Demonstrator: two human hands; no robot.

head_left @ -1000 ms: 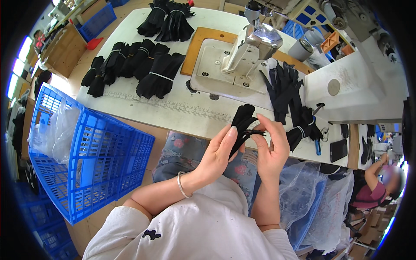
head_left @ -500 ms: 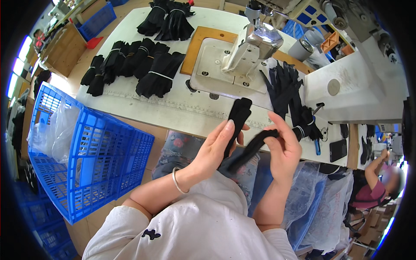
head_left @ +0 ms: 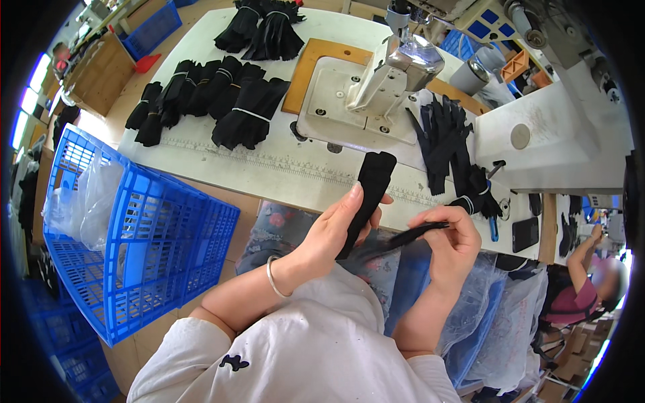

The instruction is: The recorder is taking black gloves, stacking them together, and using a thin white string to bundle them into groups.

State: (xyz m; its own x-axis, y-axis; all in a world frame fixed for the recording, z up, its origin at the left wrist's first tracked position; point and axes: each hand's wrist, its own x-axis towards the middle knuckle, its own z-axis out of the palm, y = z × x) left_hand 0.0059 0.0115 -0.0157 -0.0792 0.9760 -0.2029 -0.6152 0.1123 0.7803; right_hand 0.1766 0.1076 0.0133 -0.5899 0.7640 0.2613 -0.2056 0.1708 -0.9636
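Observation:
In front of the table edge, my left hand point(head_left: 333, 227) is closed round a folded stack of black fabric strips point(head_left: 373, 185), its far end pointing up toward the sewing machine point(head_left: 376, 87). My right hand point(head_left: 451, 245), to its right, pinches a black fabric strip point(head_left: 418, 234) between thumb and fingers. The lower end of that strip is blurred near the stack, and I cannot tell whether the two touch. Beyond my right hand, loose black strips point(head_left: 440, 138) lie on the white table point(head_left: 269, 176), with a tied black bundle point(head_left: 476, 195) at their near end.
Tied black fabric bundles point(head_left: 245, 114) lie left of the machine. A blue plastic crate point(head_left: 141, 248) holding clear plastic bags point(head_left: 94, 208) stands at my left. A dark phone point(head_left: 525, 234) lies at the table's right end. Another person point(head_left: 588, 292) is at far right.
My right hand has moved slightly right and down with its strip, away from my left hand. The stack in my left hand now shows its broad side.

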